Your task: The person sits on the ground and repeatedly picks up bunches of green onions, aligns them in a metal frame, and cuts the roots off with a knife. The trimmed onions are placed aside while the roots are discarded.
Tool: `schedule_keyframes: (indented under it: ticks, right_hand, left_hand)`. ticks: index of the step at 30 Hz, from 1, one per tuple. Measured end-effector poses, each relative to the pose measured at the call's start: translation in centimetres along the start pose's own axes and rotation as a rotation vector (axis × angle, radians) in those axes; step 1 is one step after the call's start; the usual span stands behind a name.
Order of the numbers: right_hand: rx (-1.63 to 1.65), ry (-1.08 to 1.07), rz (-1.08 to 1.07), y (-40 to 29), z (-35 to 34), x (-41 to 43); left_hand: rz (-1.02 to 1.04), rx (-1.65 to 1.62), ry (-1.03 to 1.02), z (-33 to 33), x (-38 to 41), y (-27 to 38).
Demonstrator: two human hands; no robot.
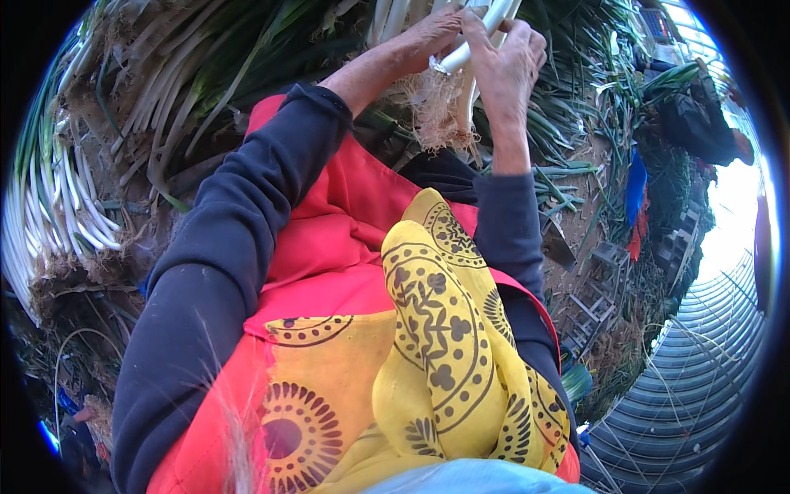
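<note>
At the top of the head view, both my hands are on white stalks of large green onions [457, 60]. My left hand [439, 28] closes on the stalks from the left, its fingers partly hidden. My right hand [507, 71] grips them from the right, thumb on a white shank. Tangled roots [437, 120] hang below the hands, with papery skin around them. More white shanks [395, 21] stand just beyond my left hand. The leafy ends run out of view at the top.
To the left lie a pile of onions [179, 105] with soil and dry skins, and a cleaner white bundle [62, 197]. Grey plastic crates [592, 318] sit at right. A person [697, 117] bends over leaves at far right, beside a corrugated wall [691, 383].
</note>
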State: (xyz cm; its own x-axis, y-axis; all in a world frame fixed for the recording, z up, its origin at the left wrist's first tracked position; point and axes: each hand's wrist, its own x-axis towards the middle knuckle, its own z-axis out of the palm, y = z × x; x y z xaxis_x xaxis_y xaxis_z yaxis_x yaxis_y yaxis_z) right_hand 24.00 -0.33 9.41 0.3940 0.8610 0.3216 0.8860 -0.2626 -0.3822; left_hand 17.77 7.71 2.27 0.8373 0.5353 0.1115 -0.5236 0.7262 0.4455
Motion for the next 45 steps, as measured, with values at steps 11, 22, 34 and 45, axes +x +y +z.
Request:
schedule_keyframes:
  ticks: [11, 22, 34, 45]
  right_hand:
    - [0.591, -0.053, 0.197, 4.7, -0.3, -1.9]
    - [1.002, -0.289, 0.4, 2.2, -0.1, -4.8]
    - [0.908, -0.366, 0.48, 0.2, -2.7, -4.7]
    - [0.367, -0.145, 0.024, -0.8, -1.1, -7.2]
  left_hand:
    - [-0.125, 0.232, 0.096, 2.5, -2.2, 1.9]
    - [0.115, 0.596, 0.309, -2.0, 0.1, -0.2]
    - [0.272, 1.012, 0.357, 1.8, -5.8, -2.2]
    - [-0.069, -0.034, 0.218, 3.9, -6.1, 0.5]
